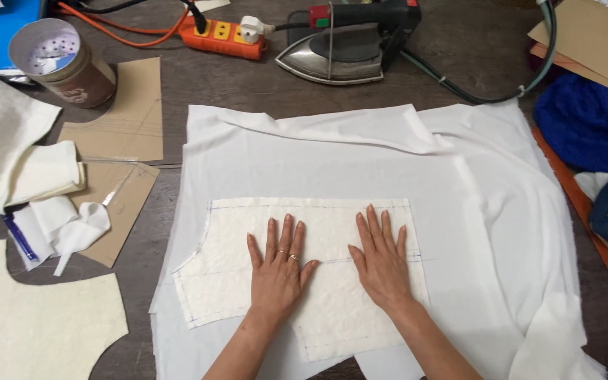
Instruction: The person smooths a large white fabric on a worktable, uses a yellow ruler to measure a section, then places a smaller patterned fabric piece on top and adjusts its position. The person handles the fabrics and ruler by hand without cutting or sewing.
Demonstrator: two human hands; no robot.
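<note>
My left hand point(276, 266) and my right hand point(381, 260) lie flat, palms down and fingers spread, side by side on a cream padded fabric piece point(233, 232) edged with blue marking lines. That piece rests on a large thin white cloth point(473, 183) spread over the dark wooden table point(248, 84). Neither hand holds anything. The left hand wears rings.
An electric iron point(350, 42) and an orange power strip point(223, 35) sit at the far edge. A brown cylindrical tin point(61, 62), cardboard pattern pieces point(131, 105), white fabric scraps point(15, 162) and a blue pen point(19, 238) lie left. Blue fabric point(589, 123) is piled right.
</note>
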